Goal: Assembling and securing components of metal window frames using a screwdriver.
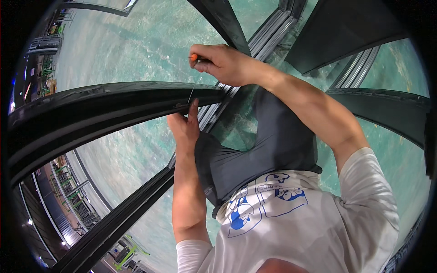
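Note:
My right hand [221, 63] is closed round a screwdriver [194, 57] with an orange-and-black handle, held above a long black metal frame bar [114, 102]. Its thin shaft points down toward the bar's face, but I cannot tell whether the tip touches. My left hand [184, 126] grips the bar's lower edge just below the shaft, thumb raised against it and the other fingers mostly hidden. At its right end, the bar meets a grooved metal track [268, 38] that runs diagonally past my legs.
A dark panel [346, 34] stands at the upper right, with another dark panel [387, 111] below it. A black rail [116, 218] crosses the lower left. Racks with metal profiles [75, 195] line the far left, beyond the mottled green floor [136, 45].

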Demonstrator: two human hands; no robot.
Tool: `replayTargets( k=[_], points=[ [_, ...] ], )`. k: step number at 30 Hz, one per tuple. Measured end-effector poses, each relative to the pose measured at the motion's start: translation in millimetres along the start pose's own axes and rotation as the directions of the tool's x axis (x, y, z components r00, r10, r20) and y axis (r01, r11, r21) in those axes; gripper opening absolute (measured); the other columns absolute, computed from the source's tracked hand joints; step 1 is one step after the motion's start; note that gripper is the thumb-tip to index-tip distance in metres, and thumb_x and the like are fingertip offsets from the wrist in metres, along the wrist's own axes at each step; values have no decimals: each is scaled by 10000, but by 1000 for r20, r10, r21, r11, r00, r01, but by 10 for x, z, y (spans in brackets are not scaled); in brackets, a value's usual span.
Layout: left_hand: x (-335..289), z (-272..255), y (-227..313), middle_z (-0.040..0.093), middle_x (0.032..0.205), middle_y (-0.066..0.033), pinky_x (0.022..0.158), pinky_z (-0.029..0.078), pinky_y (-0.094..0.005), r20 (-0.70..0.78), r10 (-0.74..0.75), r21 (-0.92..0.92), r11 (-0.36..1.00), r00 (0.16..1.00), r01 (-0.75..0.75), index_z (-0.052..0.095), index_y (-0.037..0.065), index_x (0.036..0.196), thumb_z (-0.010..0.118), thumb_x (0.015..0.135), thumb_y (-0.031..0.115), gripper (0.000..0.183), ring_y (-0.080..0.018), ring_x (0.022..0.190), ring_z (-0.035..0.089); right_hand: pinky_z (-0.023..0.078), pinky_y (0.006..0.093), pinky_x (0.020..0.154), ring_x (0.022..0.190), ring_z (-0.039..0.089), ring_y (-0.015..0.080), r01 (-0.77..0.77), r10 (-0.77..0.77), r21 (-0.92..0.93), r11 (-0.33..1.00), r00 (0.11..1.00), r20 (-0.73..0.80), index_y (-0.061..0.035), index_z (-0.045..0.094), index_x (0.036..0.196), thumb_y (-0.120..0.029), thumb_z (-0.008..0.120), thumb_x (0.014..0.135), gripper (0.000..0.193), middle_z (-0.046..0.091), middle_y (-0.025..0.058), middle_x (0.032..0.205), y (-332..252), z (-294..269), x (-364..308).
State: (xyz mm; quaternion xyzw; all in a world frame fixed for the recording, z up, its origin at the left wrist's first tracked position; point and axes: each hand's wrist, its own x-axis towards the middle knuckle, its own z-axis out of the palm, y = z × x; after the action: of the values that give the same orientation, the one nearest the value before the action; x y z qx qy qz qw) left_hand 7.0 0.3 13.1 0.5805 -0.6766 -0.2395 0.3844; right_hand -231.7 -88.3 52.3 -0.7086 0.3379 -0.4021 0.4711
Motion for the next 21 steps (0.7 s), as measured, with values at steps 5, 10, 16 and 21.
replayTargets(
  k=[5, 10, 16, 21],
  points=[
    [9, 22, 5, 716, 919, -87, 751, 540, -302, -7, -11, -3, 1000, 1000, 11, 672, -44, 1077, 741, 970, 52, 160, -139, 816, 653, 444, 306, 627, 697, 496, 108, -417, 424, 214, 883, 905, 13, -47, 566, 1041, -153, 596, 1049, 111, 562, -1, 804, 38, 17, -21],
    [16, 1, 0, 708, 895, -77, 732, 536, -301, 12, 4, -27, 1000, 1000, -4, 670, -44, 1073, 738, 971, 50, 155, -140, 793, 649, 368, 267, 492, 574, 439, 63, -362, 367, 277, 890, 930, 39, -62, 551, 983, -246, 571, 1084, 211, 490, -23, 720, 177, 41, -184],
    [2, 6, 5, 711, 893, -83, 725, 536, -305, 8, 10, -9, 1000, 1000, -10, 670, -44, 1081, 734, 972, 51, 157, -135, 777, 642, 361, 283, 458, 522, 428, 82, -614, 570, 300, 730, 789, 230, -59, 581, 1017, -338, 584, 1063, 283, 506, -13, 698, 104, -68, -88],
    [31, 42, 4, 707, 903, -83, 717, 534, -306, 19, 26, -16, 1000, 999, -26, 667, -44, 1091, 731, 978, 62, 167, -140, 774, 637, 383, 312, 464, 532, 462, 100, -411, 420, 135, 902, 906, -50, -49, 595, 1022, -352, 584, 1044, 303, 551, 19, 707, 548, 172, -29]
  ],
)
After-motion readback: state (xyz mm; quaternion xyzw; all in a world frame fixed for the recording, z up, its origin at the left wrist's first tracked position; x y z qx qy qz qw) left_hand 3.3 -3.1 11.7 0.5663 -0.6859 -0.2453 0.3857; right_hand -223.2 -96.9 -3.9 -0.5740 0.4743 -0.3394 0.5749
